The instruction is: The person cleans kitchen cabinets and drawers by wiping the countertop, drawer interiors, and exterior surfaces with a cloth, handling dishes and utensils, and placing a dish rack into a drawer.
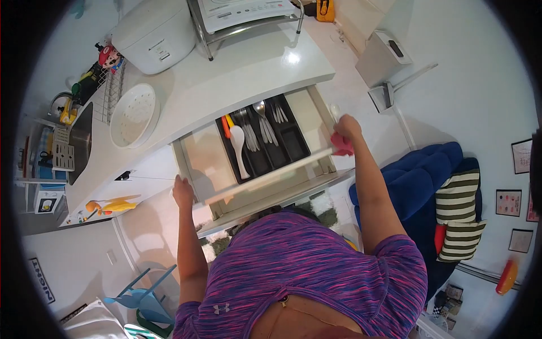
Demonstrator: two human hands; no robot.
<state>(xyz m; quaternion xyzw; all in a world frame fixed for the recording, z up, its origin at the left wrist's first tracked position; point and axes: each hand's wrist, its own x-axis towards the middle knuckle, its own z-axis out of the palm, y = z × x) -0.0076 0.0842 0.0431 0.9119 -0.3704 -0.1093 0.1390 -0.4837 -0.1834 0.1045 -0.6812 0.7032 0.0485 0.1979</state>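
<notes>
A white drawer (pixel 206 164) is pulled out below the countertop. Inside it lies a black cutlery tray (pixel 292 137) with forks, spoons (pixel 265 125), a white rice paddle (pixel 237 148) and orange-handled utensils (pixel 226 127). My left hand (pixel 182 191) is closed at the drawer's left side; whether it grips the edge or something small is hidden. Near the drawer's right front corner, my right hand (pixel 348 127) is closed with a red cloth (pixel 341 144) hanging beneath it. A spoon-like clear item (pixel 335 110) shows just beyond the right fingers, too small to make out.
On the countertop (pixel 248 73) stand a white rice cooker (pixel 158 37), a white colander (pixel 134 116) and a metal rack (pixel 248 27) holding a cooktop. The sink (pixel 82 141) is at left. A blue sofa (pixel 403 181), dustpan (pixel 382 97) and bin (pixel 384 59) are at right.
</notes>
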